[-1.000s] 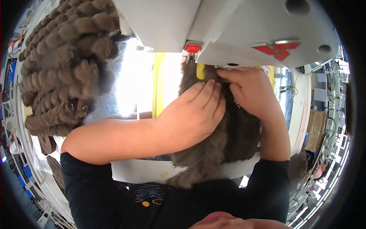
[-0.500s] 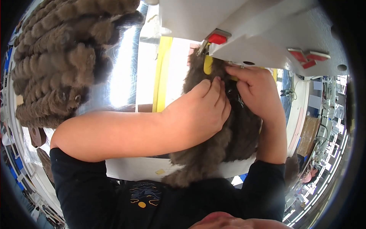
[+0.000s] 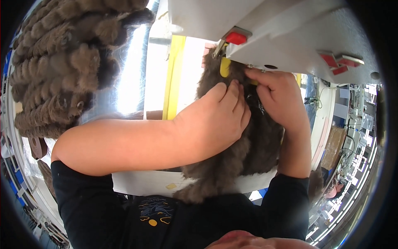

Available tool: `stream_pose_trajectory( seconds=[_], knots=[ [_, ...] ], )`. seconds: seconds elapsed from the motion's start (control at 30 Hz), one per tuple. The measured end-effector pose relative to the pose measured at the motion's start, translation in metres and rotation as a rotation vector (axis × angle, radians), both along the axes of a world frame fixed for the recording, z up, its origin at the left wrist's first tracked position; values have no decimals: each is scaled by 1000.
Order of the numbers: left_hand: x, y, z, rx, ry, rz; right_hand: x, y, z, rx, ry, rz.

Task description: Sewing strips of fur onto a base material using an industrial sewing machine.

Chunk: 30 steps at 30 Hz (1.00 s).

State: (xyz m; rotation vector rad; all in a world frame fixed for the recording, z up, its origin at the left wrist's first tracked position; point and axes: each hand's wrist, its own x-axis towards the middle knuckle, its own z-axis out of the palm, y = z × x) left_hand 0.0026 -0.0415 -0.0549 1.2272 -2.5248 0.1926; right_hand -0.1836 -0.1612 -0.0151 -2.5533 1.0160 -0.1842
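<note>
A brown fur piece [image 3: 232, 155] stretches from under the head of a white sewing machine [image 3: 286, 37] down to my lap. My left hand [image 3: 222, 114] lies over it, fingers bunched and pinching the fur just below a yellow tab [image 3: 224, 67] near the machine's needle area. On the other side, my right hand [image 3: 284, 97] grips the fur's right part, with its forefinger pointing in under the machine head and the other fingers curled. My left forearm crosses in front of me. The needle itself cannot be made out.
Brown fur pieces [image 3: 54, 70] with ribbed rows are heaped at the left on a shiny surface. A yellow strip [image 3: 173, 79] runs along the white table. Behind the heap's near edge sits a brown roll [image 3: 38, 148]. A brown cardboard box [image 3: 332, 145] stands at the right.
The view has shifted slightly. Both hands keep their hold on the fur, with barely any visible movement.
</note>
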Motion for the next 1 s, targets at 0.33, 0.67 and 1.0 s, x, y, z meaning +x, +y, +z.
stream_pose_trajectory(
  seconds=[0.33, 0.67, 1.0],
  knots=[
    [5, -8, -2, -16, -13, 31, 0, -8, -6, -9, 39, -59],
    [7, -24, -2, 17, -14, 44, -7, -29, -24, -99, -61, -45],
    [12, -24, 3, 54, -70, 75, -1, -40, -28, -105, -147, -20]
  ],
)
